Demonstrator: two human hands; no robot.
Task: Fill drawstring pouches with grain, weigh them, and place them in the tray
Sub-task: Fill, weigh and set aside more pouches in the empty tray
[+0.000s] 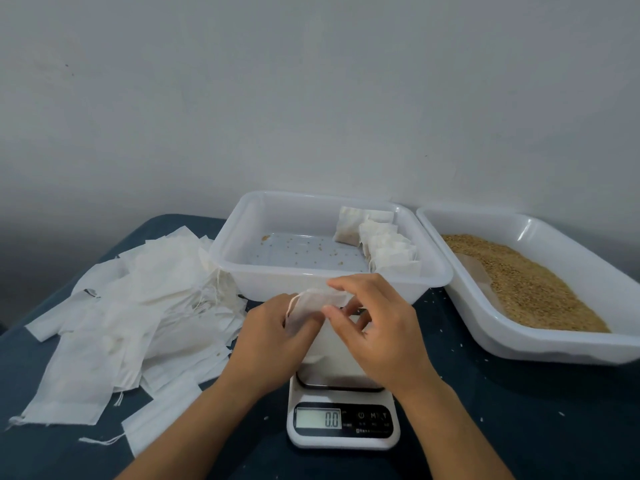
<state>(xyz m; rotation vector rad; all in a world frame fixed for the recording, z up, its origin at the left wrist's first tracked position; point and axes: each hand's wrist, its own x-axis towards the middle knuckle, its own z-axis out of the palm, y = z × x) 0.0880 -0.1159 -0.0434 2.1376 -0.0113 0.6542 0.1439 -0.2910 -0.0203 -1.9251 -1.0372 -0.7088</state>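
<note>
head view: left hand (273,337) and right hand (377,327) both pinching mouth of empty pouch (311,306), held above scale (343,424) reading 0.0. filled pouches (381,244) in far tray (242,237). grain (519,282) in right tray (554,344). spare pouches (138,306) heaped left.

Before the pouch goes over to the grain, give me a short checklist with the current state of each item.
1. Pouch held by both the left hand and the right hand: ok.
2. Pouch mouth opened wide enough to fill: cannot tell.
3. Scale reads 0.0: ok.
4. Grain tray has grain available: ok.
5. Collecting tray has free floor space beside the filled pouches: ok.
6. Empty pouches pile within reach on the left: ok.
</note>
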